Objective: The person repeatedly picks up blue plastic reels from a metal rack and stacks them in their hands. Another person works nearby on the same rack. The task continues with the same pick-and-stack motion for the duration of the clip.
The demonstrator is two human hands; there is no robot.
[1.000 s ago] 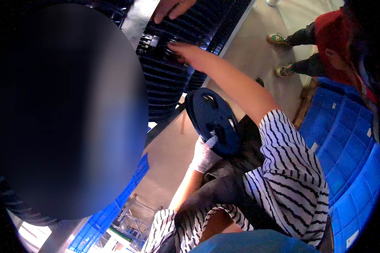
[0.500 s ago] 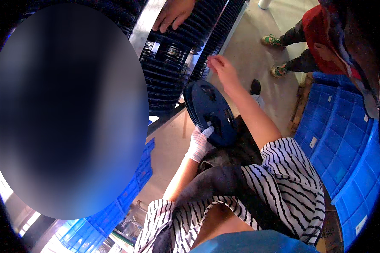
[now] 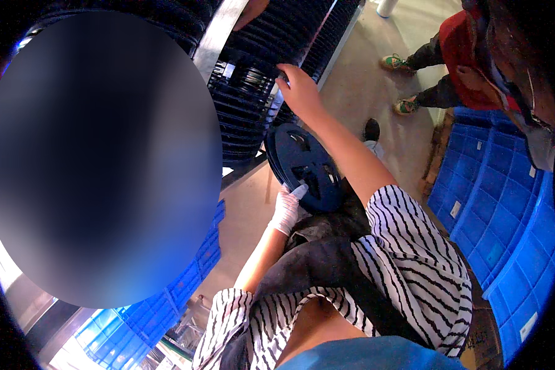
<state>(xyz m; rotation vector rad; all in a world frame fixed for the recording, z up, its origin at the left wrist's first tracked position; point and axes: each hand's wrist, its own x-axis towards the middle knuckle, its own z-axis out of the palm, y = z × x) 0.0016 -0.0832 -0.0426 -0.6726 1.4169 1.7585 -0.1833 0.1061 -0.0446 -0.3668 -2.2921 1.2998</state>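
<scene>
My left hand [image 3: 285,211], in a thin white glove, grips a small stack of dark, flat, round reels [image 3: 313,153] by the lower left rim, thumb over the front face. The top reel has cut-out openings around its middle. My right hand [image 3: 300,88], bare, reaches over the lower right part of a rack of upright dark reels [image 3: 237,132]. Its thumb and forefinger are apart, and nothing shows between them. Whether the fingertips touch a reel, I cannot tell.
Another person's hand [image 3: 251,13] is at the rack's top, beside a metal rail [image 3: 219,37]. A person in a red top [image 3: 462,58] stands at the right. Blue crates [image 3: 493,203] line the right side. A blurred oval covers the left.
My right hand has moved up and left to the rack, its fingers spreading. The other person's hand has drawn upward, mostly out of view. My left hand still holds the reels.
</scene>
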